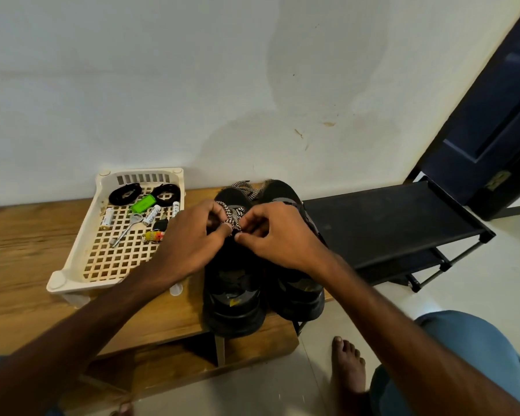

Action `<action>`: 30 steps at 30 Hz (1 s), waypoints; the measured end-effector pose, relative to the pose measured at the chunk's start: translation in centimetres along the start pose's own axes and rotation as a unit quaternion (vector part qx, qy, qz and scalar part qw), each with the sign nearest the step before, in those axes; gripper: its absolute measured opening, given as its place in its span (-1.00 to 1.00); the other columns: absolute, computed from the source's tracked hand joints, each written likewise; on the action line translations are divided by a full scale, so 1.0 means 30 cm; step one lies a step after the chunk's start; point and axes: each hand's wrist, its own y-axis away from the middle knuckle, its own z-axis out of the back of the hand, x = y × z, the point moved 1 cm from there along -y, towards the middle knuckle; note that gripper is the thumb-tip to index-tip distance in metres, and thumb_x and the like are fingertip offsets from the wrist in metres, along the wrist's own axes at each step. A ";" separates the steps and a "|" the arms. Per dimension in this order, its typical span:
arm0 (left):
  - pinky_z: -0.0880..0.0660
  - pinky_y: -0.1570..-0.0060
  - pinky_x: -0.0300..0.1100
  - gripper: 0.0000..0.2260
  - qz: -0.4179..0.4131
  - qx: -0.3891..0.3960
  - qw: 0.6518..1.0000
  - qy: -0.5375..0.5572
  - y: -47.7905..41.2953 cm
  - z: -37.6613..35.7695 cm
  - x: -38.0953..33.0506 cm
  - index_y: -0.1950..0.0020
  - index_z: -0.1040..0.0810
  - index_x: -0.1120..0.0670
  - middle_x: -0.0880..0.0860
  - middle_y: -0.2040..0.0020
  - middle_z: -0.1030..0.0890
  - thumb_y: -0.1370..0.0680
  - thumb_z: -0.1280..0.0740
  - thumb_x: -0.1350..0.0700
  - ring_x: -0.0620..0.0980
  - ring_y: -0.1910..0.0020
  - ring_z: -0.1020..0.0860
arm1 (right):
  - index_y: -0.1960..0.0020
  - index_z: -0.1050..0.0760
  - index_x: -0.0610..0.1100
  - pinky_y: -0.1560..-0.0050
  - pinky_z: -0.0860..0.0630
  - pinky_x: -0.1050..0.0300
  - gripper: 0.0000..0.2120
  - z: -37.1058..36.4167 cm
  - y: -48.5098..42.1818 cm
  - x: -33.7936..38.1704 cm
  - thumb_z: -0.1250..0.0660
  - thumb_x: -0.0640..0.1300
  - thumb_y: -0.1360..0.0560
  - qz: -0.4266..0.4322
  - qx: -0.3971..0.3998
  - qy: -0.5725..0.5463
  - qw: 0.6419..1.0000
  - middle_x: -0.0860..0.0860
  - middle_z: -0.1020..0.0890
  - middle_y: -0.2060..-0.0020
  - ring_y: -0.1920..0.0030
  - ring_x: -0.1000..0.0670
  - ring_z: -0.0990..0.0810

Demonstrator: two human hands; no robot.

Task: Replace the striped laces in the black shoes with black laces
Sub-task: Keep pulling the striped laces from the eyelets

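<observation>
Left hand (192,235): pinched the striped lace (232,216) to hold it steady.
Right hand (278,235): pinched the same knot, picking it loose.
Black laces (125,193): waited in the basket (72,265), left of my hands.

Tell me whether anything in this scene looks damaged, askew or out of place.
The wall carries a big dark blotchy stain and brownish scuffs above the black shoes. Their heels seem to overhang the wooden bench at its front edge. The left hand and right hand pinch the striped lace; nothing looks spilled.
</observation>
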 end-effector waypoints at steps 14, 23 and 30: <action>-0.48 0.24 -0.29 -0.86 -0.036 -0.040 0.998 -0.025 -0.011 -0.010 0.003 0.02 -0.55 -0.08 -0.17 0.17 -0.64 -0.54 -0.44 0.14 -0.24 0.32 -0.62 | 0.04 -0.68 -0.03 0.15 -0.57 0.25 -0.82 -0.064 0.004 0.017 -0.49 -0.25 -0.41 -0.084 -0.033 -0.040 0.995 0.11 -0.68 0.19 0.23 0.17 -0.61; -0.62 0.16 -0.10 -0.82 0.013 -0.066 0.997 0.042 -0.035 0.001 0.014 -0.17 -0.56 0.08 -0.09 0.15 -0.70 -0.62 -0.28 0.25 -0.19 0.20 -0.67 | 0.24 -0.56 -0.04 -0.07 -0.61 0.07 -0.77 0.004 0.002 0.017 -0.61 -0.18 -0.42 -0.065 0.044 -0.280 0.957 -0.19 -0.70 0.12 0.09 -0.05 -0.68; -0.58 0.10 -0.12 -0.76 0.044 -0.034 0.998 0.023 -0.035 0.002 0.037 -0.19 -0.53 0.04 -0.04 0.04 -0.67 -0.55 -0.45 0.15 -0.08 0.13 -0.65 | -0.11 -0.63 -0.34 -0.23 -0.54 -0.05 -0.67 0.049 0.001 0.050 -0.45 -0.08 -0.54 -0.025 -0.009 -0.482 0.876 -0.10 -0.69 0.20 0.05 -0.09 -0.66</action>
